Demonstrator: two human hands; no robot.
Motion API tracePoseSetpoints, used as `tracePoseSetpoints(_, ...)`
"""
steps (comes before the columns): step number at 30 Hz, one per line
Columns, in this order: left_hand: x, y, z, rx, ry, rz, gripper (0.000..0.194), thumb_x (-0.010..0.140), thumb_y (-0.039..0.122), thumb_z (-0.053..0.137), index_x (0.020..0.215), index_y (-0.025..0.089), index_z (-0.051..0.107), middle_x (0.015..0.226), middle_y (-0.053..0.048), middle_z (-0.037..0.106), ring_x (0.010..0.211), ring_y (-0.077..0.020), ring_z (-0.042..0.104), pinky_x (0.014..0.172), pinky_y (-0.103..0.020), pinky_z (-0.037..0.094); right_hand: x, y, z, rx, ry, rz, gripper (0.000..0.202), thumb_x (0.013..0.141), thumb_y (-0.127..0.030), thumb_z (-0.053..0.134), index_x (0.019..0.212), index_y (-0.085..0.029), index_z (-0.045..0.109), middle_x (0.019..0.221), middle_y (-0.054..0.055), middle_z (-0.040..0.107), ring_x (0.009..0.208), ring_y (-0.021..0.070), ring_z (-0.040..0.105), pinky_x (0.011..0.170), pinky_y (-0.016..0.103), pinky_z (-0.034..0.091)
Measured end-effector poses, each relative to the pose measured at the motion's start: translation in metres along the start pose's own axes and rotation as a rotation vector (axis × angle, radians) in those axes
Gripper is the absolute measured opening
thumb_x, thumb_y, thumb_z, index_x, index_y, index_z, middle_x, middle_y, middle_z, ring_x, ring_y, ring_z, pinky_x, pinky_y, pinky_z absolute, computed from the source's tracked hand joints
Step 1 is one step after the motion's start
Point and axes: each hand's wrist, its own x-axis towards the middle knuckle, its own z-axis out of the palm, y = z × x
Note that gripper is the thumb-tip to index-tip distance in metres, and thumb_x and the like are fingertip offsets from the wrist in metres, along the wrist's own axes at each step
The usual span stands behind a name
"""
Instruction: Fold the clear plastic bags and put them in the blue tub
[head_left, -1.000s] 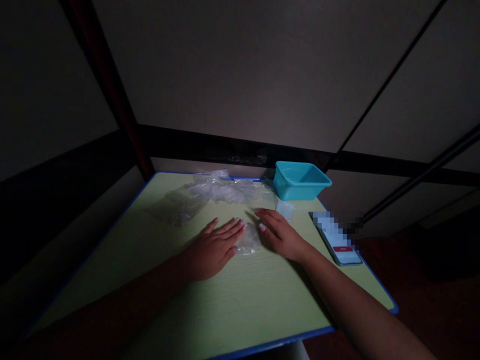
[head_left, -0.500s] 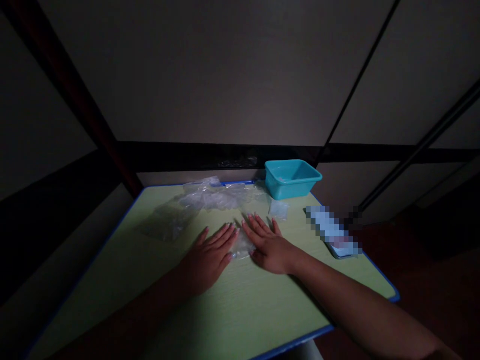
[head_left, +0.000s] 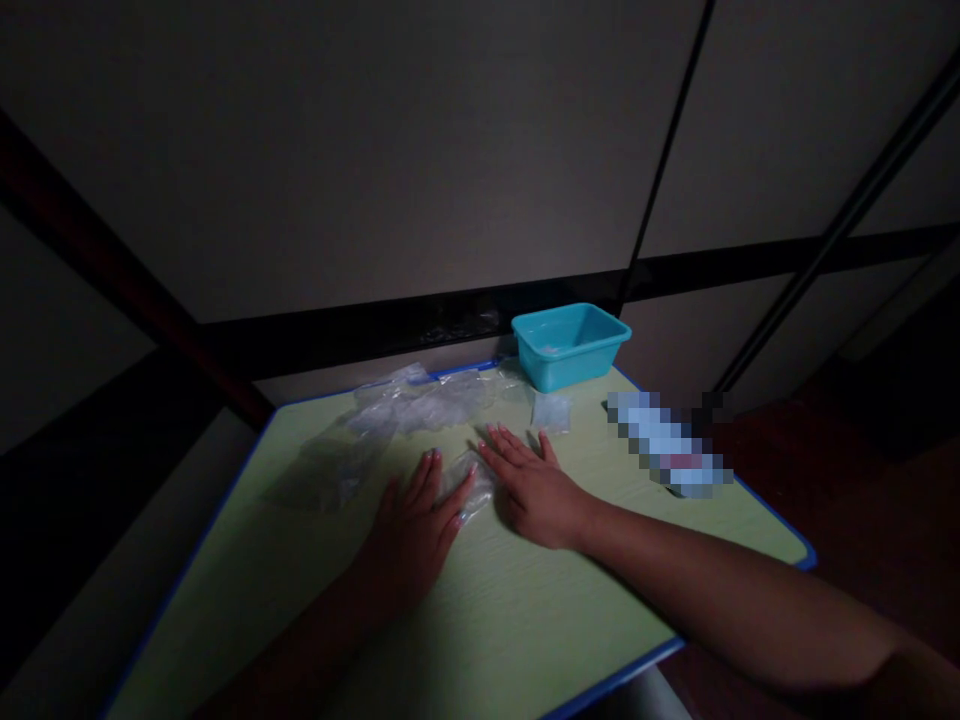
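A small clear plastic bag [head_left: 477,492] lies flat on the table between my two hands. My left hand [head_left: 414,530] is open with fingers spread, its index finger resting across the bag's left part. My right hand [head_left: 536,495] lies flat with fingers stretched out, its fingertips and thumb side at the bag's right edge. Beyond my hands a heap of clear plastic bags [head_left: 431,402] spreads over the back and left of the table. A small packet with whitish contents [head_left: 551,412] lies just past my right fingertips.
The pale green table [head_left: 510,620] has a blue edge. A turquoise plastic basin [head_left: 574,362] stands at the back right corner. To the right lies a phone-like object [head_left: 660,440], blurred by pixelation. Cabinet panels [head_left: 390,160] rise right behind the table.
My left hand has shifted slightly left and spread its fingers, uncovering more of the small bag. The right hand stays nearly in place. The whole view has tilted a little.
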Motion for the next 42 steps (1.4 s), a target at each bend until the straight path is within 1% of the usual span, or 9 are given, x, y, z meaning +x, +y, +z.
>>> tracePoseSetpoints(7, 0.0, 0.003, -0.004, 0.008, 0.011, -0.015, 0.047, 0.093, 0.025, 0.037, 0.14, 0.026, 0.041, 0.154, -0.017, 0.02, 0.141, -0.0355, 0.015, 0.102, -0.063, 0.028, -0.006, -0.004, 0.001, 0.035, -0.057, -0.147, 0.065, 0.091, -0.029, 0.037, 0.149, -0.013, 0.015, 0.154, 0.013, 0.016, 0.143, 0.0231, 0.015, 0.109, 0.062, 0.002)
tracePoseSetpoints(12, 0.0, 0.0, -0.001, 0.02, 0.095, -0.019, 0.058, 0.089, 0.036, 0.046, 0.143, 0.016, 0.036, 0.152, -0.02, 0.025, 0.14, -0.0358, 0.019, 0.102, -0.064, 0.027, -0.006, -0.002, -0.003, 0.02, -0.024, -0.207, 0.064, 0.091, -0.025, 0.04, 0.149, -0.014, 0.016, 0.152, 0.015, 0.025, 0.141, 0.0229, 0.022, 0.11, 0.06, 0.004)
tracePoseSetpoints(15, 0.001, -0.004, 0.001, 0.033, 0.137, -0.009, 0.06, 0.087, 0.038, 0.051, 0.141, 0.014, 0.038, 0.151, -0.02, 0.025, 0.14, -0.0368, 0.018, 0.104, -0.063, 0.025, -0.005, -0.001, -0.013, 0.027, -0.002, -0.35, 0.049, 0.092, -0.025, 0.042, 0.14, -0.018, 0.041, 0.146, 0.012, 0.04, 0.137, 0.021, 0.031, 0.111, 0.055, 0.008)
tracePoseSetpoints(18, 0.001, -0.008, 0.001, 0.044, 0.187, -0.005, 0.056, 0.088, 0.032, 0.052, 0.14, 0.016, 0.04, 0.152, -0.019, 0.025, 0.141, -0.0371, 0.017, 0.103, -0.063, 0.025, -0.006, -0.001, -0.019, 0.015, -0.017, -0.478, 0.031, 0.092, -0.029, 0.045, 0.115, -0.018, 0.063, 0.134, 0.009, 0.055, 0.133, 0.0199, 0.038, 0.113, 0.049, 0.009)
tracePoseSetpoints(25, 0.002, -0.009, -0.002, 0.068, 0.192, -0.009, 0.052, 0.087, 0.027, 0.055, 0.137, 0.02, 0.046, 0.15, -0.016, 0.031, 0.14, -0.0355, 0.021, 0.104, -0.063, 0.025, -0.006, -0.002, -0.014, -0.102, -0.025, -0.425, 0.035, 0.092, -0.028, 0.044, 0.116, -0.01, 0.061, 0.131, 0.015, 0.057, 0.131, 0.0234, 0.04, 0.112, 0.05, 0.016)
tracePoseSetpoints(29, 0.003, -0.008, -0.004, 0.065, 0.153, -0.03, 0.051, 0.087, 0.028, 0.056, 0.136, 0.021, 0.047, 0.15, -0.016, 0.031, 0.14, -0.0355, 0.02, 0.104, -0.062, 0.027, -0.004, -0.002, -0.013, -0.102, -0.037, -0.414, 0.033, 0.092, -0.026, 0.044, 0.114, -0.011, 0.062, 0.131, 0.013, 0.057, 0.131, 0.0228, 0.04, 0.113, 0.049, 0.017)
tracePoseSetpoints(33, 0.005, -0.008, -0.006, 0.05, 0.138, -0.033, 0.05, 0.087, 0.028, 0.055, 0.136, 0.021, 0.048, 0.15, -0.015, 0.032, 0.141, -0.0355, 0.019, 0.104, -0.062, 0.026, -0.004, -0.001, -0.013, -0.063, -0.06, -0.427, 0.033, 0.091, -0.024, 0.044, 0.117, -0.013, 0.061, 0.132, 0.01, 0.057, 0.132, 0.0211, 0.038, 0.114, 0.048, 0.011)
tracePoseSetpoints(39, 0.006, -0.007, -0.005, 0.035, 0.129, -0.055, 0.049, 0.087, 0.024, 0.05, 0.136, 0.019, 0.047, 0.148, -0.014, 0.037, 0.14, -0.0355, 0.022, 0.104, -0.063, 0.025, -0.006, 0.0, -0.015, -0.015, -0.054, -0.426, 0.037, 0.09, -0.023, 0.044, 0.123, -0.013, 0.057, 0.132, 0.01, 0.056, 0.133, 0.0199, 0.038, 0.113, 0.049, -0.009)
tracePoseSetpoints(42, 0.006, -0.007, -0.004, 0.027, 0.124, -0.053, 0.048, 0.088, 0.023, 0.048, 0.136, 0.019, 0.047, 0.146, -0.014, 0.04, 0.139, -0.0345, 0.025, 0.104, -0.064, 0.024, -0.006, 0.001, -0.016, -0.01, -0.052, -0.427, 0.039, 0.089, -0.023, 0.044, 0.125, -0.013, 0.056, 0.131, 0.01, 0.057, 0.132, 0.0201, 0.039, 0.112, 0.049, -0.01)
